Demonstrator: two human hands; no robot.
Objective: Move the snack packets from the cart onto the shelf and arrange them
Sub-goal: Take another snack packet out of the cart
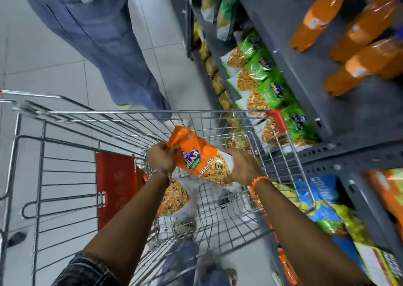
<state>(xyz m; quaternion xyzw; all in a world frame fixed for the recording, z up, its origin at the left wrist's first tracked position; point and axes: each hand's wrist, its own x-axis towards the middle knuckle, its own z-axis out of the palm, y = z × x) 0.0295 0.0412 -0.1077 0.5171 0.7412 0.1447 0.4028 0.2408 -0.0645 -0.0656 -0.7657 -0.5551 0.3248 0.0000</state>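
Both hands, left (162,158) and right (242,168), closed around orange snack packet (197,154) above cart (139,112).

Orange foil snack packet (197,154), centre frame; green packets (267,67) upper right; red plastic flap (115,187) on silver wire cart (65,168), left.
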